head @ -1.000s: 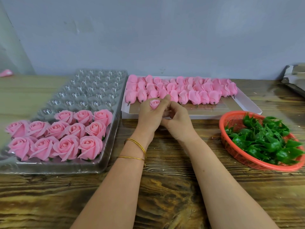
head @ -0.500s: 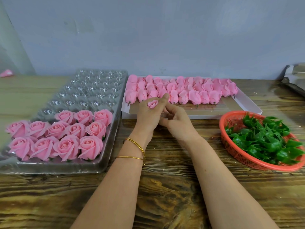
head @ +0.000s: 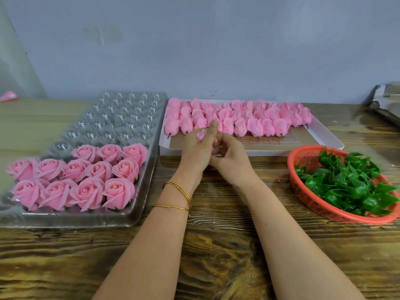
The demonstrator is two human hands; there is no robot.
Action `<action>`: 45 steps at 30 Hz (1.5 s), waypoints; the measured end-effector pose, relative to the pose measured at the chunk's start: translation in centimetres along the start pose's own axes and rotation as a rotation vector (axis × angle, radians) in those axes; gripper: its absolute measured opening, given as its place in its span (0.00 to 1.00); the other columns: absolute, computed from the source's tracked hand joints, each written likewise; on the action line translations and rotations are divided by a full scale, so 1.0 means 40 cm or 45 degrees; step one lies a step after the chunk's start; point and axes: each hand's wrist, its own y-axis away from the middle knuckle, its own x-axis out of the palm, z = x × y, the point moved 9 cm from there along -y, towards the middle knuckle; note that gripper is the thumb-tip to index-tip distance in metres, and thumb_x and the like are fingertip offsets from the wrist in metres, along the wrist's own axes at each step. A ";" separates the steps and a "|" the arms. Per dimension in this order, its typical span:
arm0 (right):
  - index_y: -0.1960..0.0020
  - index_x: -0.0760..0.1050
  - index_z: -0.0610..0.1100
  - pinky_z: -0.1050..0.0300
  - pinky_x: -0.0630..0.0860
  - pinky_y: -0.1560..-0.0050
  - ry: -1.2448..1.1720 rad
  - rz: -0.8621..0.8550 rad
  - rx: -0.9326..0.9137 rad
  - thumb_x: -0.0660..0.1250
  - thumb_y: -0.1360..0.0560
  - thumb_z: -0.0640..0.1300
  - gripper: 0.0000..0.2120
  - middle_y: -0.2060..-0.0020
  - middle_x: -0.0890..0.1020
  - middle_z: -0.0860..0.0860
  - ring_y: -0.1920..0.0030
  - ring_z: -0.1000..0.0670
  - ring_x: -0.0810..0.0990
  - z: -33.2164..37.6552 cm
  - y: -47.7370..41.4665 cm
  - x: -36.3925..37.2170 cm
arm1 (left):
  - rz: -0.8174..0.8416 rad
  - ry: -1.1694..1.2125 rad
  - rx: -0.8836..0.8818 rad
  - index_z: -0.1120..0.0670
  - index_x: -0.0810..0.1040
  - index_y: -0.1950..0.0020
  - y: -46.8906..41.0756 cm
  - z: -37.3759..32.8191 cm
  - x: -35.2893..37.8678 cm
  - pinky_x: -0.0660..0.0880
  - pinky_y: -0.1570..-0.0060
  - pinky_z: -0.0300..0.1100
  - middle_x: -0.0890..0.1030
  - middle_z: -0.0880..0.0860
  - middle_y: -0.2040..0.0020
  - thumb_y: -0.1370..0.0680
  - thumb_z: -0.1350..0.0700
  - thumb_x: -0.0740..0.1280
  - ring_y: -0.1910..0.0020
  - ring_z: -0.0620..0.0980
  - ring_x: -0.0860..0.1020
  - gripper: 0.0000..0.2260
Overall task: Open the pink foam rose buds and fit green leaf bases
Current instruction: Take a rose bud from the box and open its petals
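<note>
My left hand (head: 195, 153) grips a small pink foam rose bud (head: 201, 134), whose rolled top shows between thumb and fingers. My right hand (head: 230, 158) meets it from the right, fingers curled against the bud's lower side, which is hidden. Behind the hands a white cardboard tray (head: 324, 138) holds several closed pink buds (head: 255, 124) in rows, stems toward me. An orange plastic basket (head: 303, 191) at the right is filled with green leaf bases (head: 350, 182). On the left, several opened pink roses (head: 86, 176) sit in a clear plastic cell tray (head: 121, 118).
The wooden table (head: 216, 256) runs toward me under my forearms. A grey wall stands behind. A grey metal object (head: 387, 100) lies at the far right edge, and a pink scrap (head: 8, 96) lies at the far left. The clear tray's far cells hold no roses.
My left hand has rolled the bud slightly leftward and tilted it; the right hand's fingers have shifted along the bud's side. Nothing else on the table moved.
</note>
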 end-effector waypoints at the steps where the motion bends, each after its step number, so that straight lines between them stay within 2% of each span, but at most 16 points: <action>1: 0.50 0.75 0.40 0.57 0.77 0.56 -0.001 0.008 -0.007 0.68 0.30 0.25 0.14 0.62 0.78 0.52 0.62 0.55 0.76 0.002 0.001 0.000 | 0.015 0.001 0.004 0.49 0.81 0.69 0.001 -0.001 0.002 0.78 0.66 0.39 0.78 0.51 0.68 0.25 0.42 0.68 0.66 0.46 0.79 0.16; 4: 0.50 0.77 0.46 0.56 0.79 0.54 -0.020 0.052 -0.029 0.67 0.28 0.26 0.17 0.59 0.81 0.51 0.59 0.54 0.80 0.014 0.006 0.005 | 0.032 0.032 0.028 0.50 0.78 0.70 0.001 -0.003 0.001 0.76 0.68 0.35 0.77 0.48 0.71 0.24 0.47 0.69 0.69 0.42 0.78 0.16; 6: 0.44 0.77 0.44 0.53 0.79 0.50 -0.054 0.081 -0.031 0.67 0.28 0.26 0.18 0.55 0.83 0.46 0.55 0.51 0.80 0.016 0.007 0.009 | 0.040 0.051 0.032 0.52 0.76 0.69 0.001 -0.006 0.000 0.76 0.68 0.36 0.75 0.49 0.71 0.25 0.47 0.71 0.69 0.42 0.77 0.15; 9: 0.42 0.78 0.41 0.48 0.78 0.43 -0.087 0.102 -0.017 0.66 0.27 0.26 0.17 0.49 0.83 0.38 0.51 0.44 0.81 0.013 0.007 0.011 | 0.062 0.055 0.026 0.49 0.75 0.72 0.002 -0.009 0.002 0.75 0.68 0.36 0.74 0.46 0.73 0.28 0.47 0.72 0.70 0.42 0.76 0.15; 13: 0.48 0.80 0.45 0.48 0.77 0.40 -0.091 0.150 -0.002 0.66 0.24 0.29 0.13 0.51 0.84 0.43 0.46 0.44 0.82 0.008 0.009 0.016 | 0.042 0.014 0.037 0.49 0.75 0.74 -0.003 -0.008 -0.006 0.74 0.69 0.35 0.74 0.46 0.75 0.26 0.50 0.72 0.72 0.41 0.76 0.18; 15: 0.46 0.80 0.43 0.51 0.78 0.41 -0.097 0.171 0.006 0.66 0.24 0.30 0.12 0.50 0.84 0.43 0.47 0.45 0.82 0.006 0.008 0.019 | 0.024 0.003 0.039 0.49 0.74 0.76 -0.004 -0.006 -0.007 0.74 0.70 0.33 0.73 0.45 0.76 0.24 0.51 0.71 0.73 0.40 0.76 0.20; 19: 0.46 0.80 0.45 0.60 0.77 0.51 -0.066 0.123 0.008 0.68 0.30 0.26 0.19 0.58 0.82 0.54 0.58 0.56 0.79 0.010 0.007 0.015 | -0.035 0.015 0.000 0.49 0.75 0.76 -0.004 0.001 -0.010 0.75 0.68 0.35 0.74 0.46 0.74 0.22 0.50 0.69 0.71 0.41 0.75 0.21; 22: 0.45 0.77 0.40 0.64 0.77 0.56 -0.070 0.060 0.020 0.69 0.32 0.24 0.19 0.61 0.79 0.52 0.63 0.59 0.78 0.007 0.007 0.006 | -0.059 0.047 -0.049 0.50 0.75 0.75 -0.003 0.008 -0.010 0.79 0.59 0.43 0.77 0.56 0.66 0.22 0.47 0.68 0.64 0.49 0.78 0.21; 24: 0.49 0.74 0.42 0.65 0.76 0.59 -0.051 0.021 0.027 0.70 0.32 0.24 0.18 0.61 0.78 0.52 0.64 0.58 0.77 0.007 0.005 0.002 | -0.060 0.054 -0.068 0.52 0.76 0.71 0.001 0.005 -0.008 0.80 0.59 0.45 0.77 0.59 0.65 0.21 0.46 0.66 0.64 0.51 0.79 0.20; 26: 0.52 0.72 0.44 0.65 0.75 0.60 -0.029 0.000 0.037 0.71 0.31 0.26 0.17 0.58 0.78 0.52 0.63 0.58 0.76 0.003 0.004 -0.001 | -0.058 0.068 -0.069 0.53 0.78 0.69 0.003 0.001 -0.005 0.79 0.66 0.40 0.78 0.56 0.68 0.20 0.46 0.65 0.67 0.48 0.79 0.19; 29: 0.48 0.74 0.38 0.66 0.75 0.61 -0.009 0.005 0.047 0.71 0.30 0.27 0.13 0.51 0.78 0.50 0.63 0.59 0.76 -0.001 0.003 -0.002 | -0.033 0.088 -0.060 0.51 0.80 0.69 0.006 -0.005 -0.003 0.77 0.69 0.35 0.79 0.49 0.70 0.20 0.46 0.65 0.68 0.44 0.81 0.19; 34: 0.45 0.76 0.37 0.58 0.77 0.56 -0.052 0.021 0.045 0.70 0.28 0.28 0.12 0.60 0.80 0.50 0.60 0.53 0.77 0.002 0.006 -0.003 | 0.028 0.070 -0.020 0.48 0.81 0.70 0.010 -0.011 0.002 0.77 0.66 0.35 0.80 0.48 0.69 0.23 0.48 0.68 0.65 0.44 0.81 0.16; 37: 0.40 0.77 0.36 0.48 0.78 0.44 -0.088 0.051 0.050 0.67 0.25 0.29 0.15 0.53 0.83 0.40 0.52 0.46 0.80 0.006 0.009 0.001 | 0.044 0.085 0.001 0.49 0.80 0.70 0.004 -0.013 -0.001 0.77 0.65 0.36 0.80 0.50 0.68 0.24 0.51 0.71 0.64 0.45 0.80 0.14; 40: 0.37 0.76 0.37 0.44 0.76 0.39 -0.123 0.080 0.053 0.64 0.24 0.28 0.17 0.46 0.82 0.35 0.47 0.43 0.81 0.009 0.012 0.007 | 0.082 0.061 0.000 0.48 0.82 0.67 0.004 -0.013 0.001 0.78 0.64 0.37 0.81 0.48 0.67 0.25 0.52 0.73 0.62 0.44 0.81 0.10; 43: 0.41 0.77 0.34 0.38 0.74 0.36 -0.133 0.104 0.059 0.63 0.23 0.28 0.12 0.46 0.82 0.34 0.45 0.40 0.81 0.006 0.012 0.010 | 0.079 0.022 0.015 0.46 0.80 0.70 0.002 -0.014 -0.001 0.76 0.65 0.36 0.78 0.44 0.70 0.24 0.52 0.72 0.66 0.41 0.79 0.13; 45: 0.41 0.77 0.34 0.39 0.74 0.36 -0.121 0.114 0.074 0.63 0.23 0.28 0.12 0.47 0.82 0.35 0.44 0.38 0.81 0.002 0.011 0.010 | 0.066 -0.014 0.028 0.46 0.77 0.72 0.000 -0.014 -0.002 0.75 0.66 0.37 0.76 0.44 0.73 0.23 0.51 0.70 0.69 0.41 0.76 0.16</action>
